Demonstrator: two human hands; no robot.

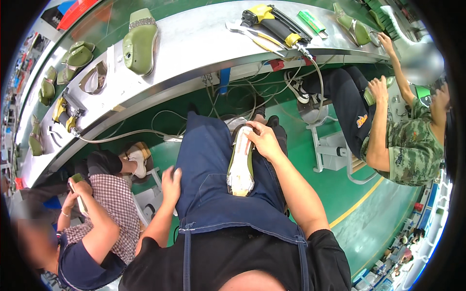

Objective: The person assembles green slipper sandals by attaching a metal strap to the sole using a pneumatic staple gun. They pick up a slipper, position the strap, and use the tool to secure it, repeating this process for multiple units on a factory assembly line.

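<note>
Green factory floor, with a long curved metal worktop [204, 43] running overhead, carrying green shoe forms [141, 41], a yellow-and-black air tool [274, 24] and a hose. Item: one shoe [241, 162], pale sole up, lying along the person's right thigh on a blue apron [213, 194]. Right hand [262, 140] is resting on the toe end, fingers curled and pressing it down, forearm running straight back to the body. Left hand [171, 182] is lying loosely spread on the left thigh, holding nothing. Handling: probably light, sole fairly stiff, upper softer; likely best gripped across the middle or at the heel. Co-workers are sitting at either side, each holding something green
</note>
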